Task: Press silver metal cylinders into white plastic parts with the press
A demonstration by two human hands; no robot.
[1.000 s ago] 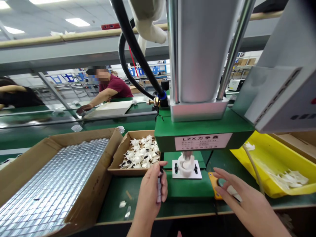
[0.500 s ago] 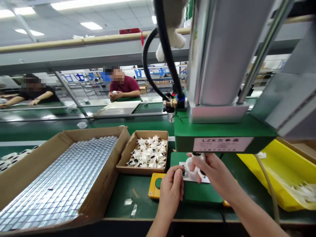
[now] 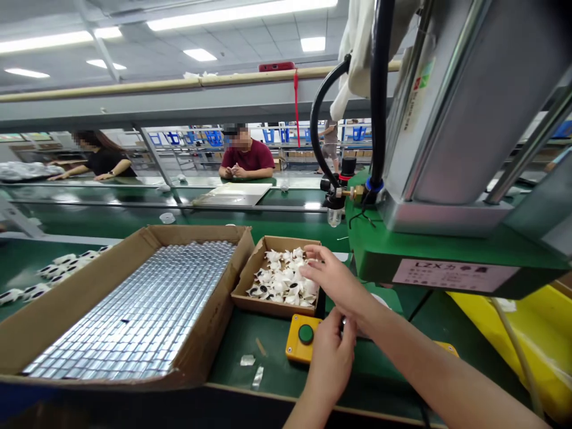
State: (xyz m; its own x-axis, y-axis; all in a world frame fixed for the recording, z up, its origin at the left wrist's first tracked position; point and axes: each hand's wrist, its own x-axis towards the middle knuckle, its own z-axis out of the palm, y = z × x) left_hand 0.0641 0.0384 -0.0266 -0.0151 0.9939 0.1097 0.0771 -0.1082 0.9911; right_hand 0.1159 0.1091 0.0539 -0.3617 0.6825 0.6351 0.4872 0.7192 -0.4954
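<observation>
My right hand [image 3: 333,281] reaches leftward across my left hand, fingers stretched out over a small cardboard box [image 3: 250,280] filled with white plastic parts [image 3: 281,279]. Its fingertips hover at the box's right side, and I see nothing in them. My left hand [image 3: 330,354] is curled closed just right of a yellow box with a green push button [image 3: 304,337]; whatever it holds is hidden by the fingers. Both hands are in front of the green press [image 3: 447,256], whose white fixture plate is mostly hidden behind my right wrist.
A large cardboard box [image 3: 89,286] of shiny metal cylinders [image 3: 143,310] fills the left. A yellow bin [image 3: 531,333] sits at the right under the press. White parts [image 3: 53,271] lie on the green belt at far left. Two co-workers [image 3: 245,158] sit across the line.
My right hand left the press fixture and swung left to the box of white parts. My left hand stayed closed near the yellow button box. The view shifted left.
</observation>
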